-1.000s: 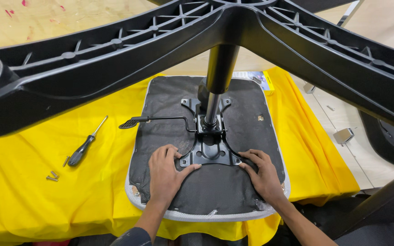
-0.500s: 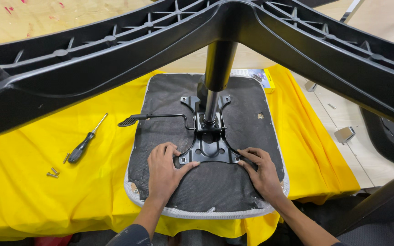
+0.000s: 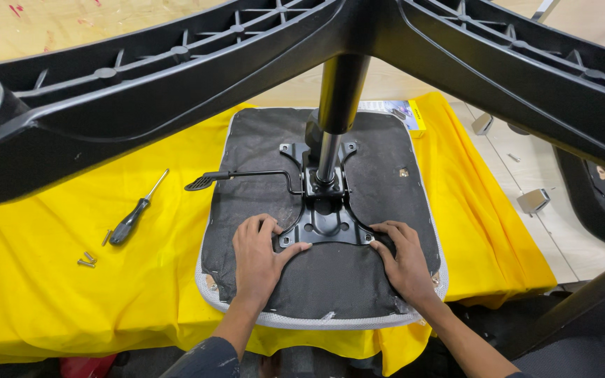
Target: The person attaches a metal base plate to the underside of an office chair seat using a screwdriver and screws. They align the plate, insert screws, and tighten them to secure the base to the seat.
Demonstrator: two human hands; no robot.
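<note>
Holding the upturned seat [image 3: 330, 283] steady on the yellow cloth [image 3: 50, 294], close to the near edge. Pressing with the left hand [image 3: 259, 260] flat on the black fabric, fingers spread wide and the thumb touching the near left corner of the metal plate [image 3: 325, 222]; grasping nothing. Same with the right hand [image 3: 404, 262]: flat and loose, fingers laid against the near right corner of the plate, nothing enclosed. Rising from the plate toward the camera, the gas column [image 3: 337, 105] with the star base [image 3: 176, 91] on top. Seems to be a steadying or checking step, with the plate already on the seat. For the next move, probably necessary to free one hand for the screwdriver [image 3: 134, 218] and the loose screws [image 3: 87, 260], well apart to the left, without letting the top-heavy base tip the seat.
</note>
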